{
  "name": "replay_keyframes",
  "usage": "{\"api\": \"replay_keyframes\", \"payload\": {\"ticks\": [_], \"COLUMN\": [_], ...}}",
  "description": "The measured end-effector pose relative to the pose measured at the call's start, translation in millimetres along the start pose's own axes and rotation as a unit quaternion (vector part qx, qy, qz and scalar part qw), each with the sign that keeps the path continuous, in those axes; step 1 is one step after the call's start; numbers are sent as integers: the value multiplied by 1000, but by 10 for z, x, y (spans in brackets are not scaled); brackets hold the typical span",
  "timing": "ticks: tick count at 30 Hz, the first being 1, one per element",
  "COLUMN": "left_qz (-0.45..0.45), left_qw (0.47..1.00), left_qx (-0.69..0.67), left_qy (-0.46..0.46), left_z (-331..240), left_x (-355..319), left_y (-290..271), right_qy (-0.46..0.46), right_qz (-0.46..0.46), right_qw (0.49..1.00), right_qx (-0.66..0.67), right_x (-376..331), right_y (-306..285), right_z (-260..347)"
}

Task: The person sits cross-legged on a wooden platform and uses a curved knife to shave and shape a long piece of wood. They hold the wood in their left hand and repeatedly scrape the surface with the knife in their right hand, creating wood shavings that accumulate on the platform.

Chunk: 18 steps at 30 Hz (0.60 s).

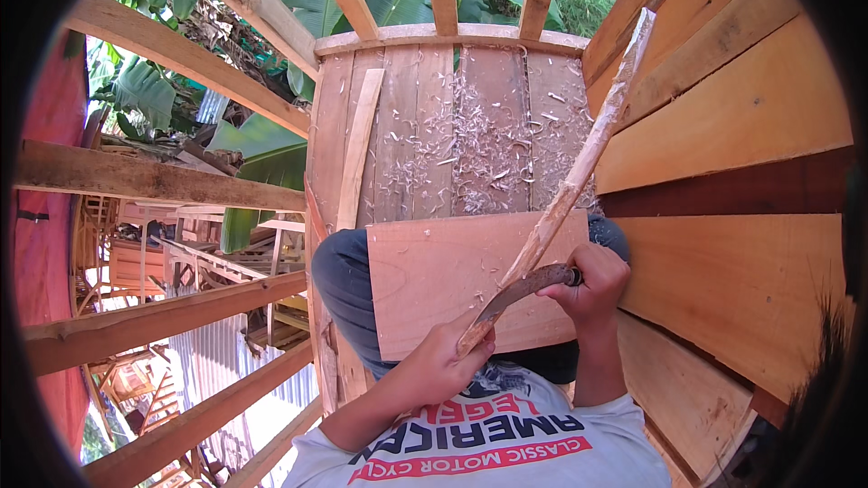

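A long, pale, rough-hewn wooden stick [580, 173] slants up and away to the right from my lap. My left hand [438, 363] is closed around its near end. In my right hand [594, 282] is the dark handle of a curved knife [532, 284], gripped in a fist. The knife's blade lies across the stick, its tip end close to my left fingers; whether they touch it I cannot tell. Beneath the stick, a flat wooden board [420, 285] rests over my legs, with a few small shavings on it.
Curled wood shavings [493, 122] are scattered over the plank floor [398, 81]. A narrow wooden strip [360, 149] lies at the floor's left side. Slatted railings [163, 183] stand left and ahead, with banana leaves beyond. Wide plank walling [723, 267] rises close on the right.
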<state>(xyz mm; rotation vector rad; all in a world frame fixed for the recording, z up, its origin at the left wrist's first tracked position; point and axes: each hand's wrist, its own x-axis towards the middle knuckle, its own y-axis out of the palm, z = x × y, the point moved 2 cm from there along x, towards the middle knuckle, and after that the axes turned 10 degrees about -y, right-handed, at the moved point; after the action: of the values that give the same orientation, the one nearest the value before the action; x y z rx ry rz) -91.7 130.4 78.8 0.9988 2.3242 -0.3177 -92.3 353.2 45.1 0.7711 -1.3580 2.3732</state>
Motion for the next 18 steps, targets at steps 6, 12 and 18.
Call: {"api": "replay_keyframes", "payload": {"ticks": [6,12,18], "left_qz": [3,8,26], "left_qw": [1000,1000,996], "left_qx": [-15,-24,-70], "left_qy": [-5,-19,-56], "left_z": [-12,-9,-11], "left_x": [-12,-43,-75], "left_y": [-7,-38,-68], "right_qy": [-4,-1,2], "right_qz": [-5,-5,-13], "right_qw": [1000,1000,999], "right_qx": [-13,-26,-33], "right_x": [31,64,73], "right_y": [-11,-7,54], "right_z": [-10,10,30]}}
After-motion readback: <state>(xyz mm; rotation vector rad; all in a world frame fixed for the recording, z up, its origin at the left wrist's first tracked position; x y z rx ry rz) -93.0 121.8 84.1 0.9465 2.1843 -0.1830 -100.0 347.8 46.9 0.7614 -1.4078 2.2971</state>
